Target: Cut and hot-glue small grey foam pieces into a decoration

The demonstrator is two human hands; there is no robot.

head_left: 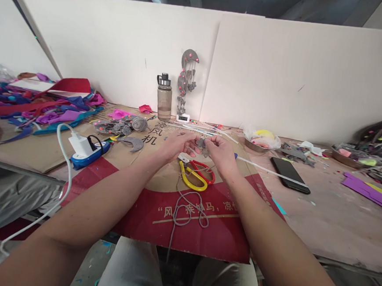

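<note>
My left hand (176, 145) and my right hand (220, 153) meet above the cardboard sheet (159, 211). Both pinch a small grey felt piece (203, 146) held between the fingertips. A grey cord (186, 206) hangs down from the piece and loops on the cardboard. Under my hands lie scissors (195, 174) with one yellow and one red handle. A thin clear rod (268, 169) with a blue tip runs to the right of my right hand.
A water bottle (164, 97) and a grey hanging ornament (186, 81) stand at the back wall. A black phone (289, 174) lies right. A power strip with charger (87, 150) and white cable sit left, beyond it grey felt shapes (126, 127) and coloured scraps (42, 105).
</note>
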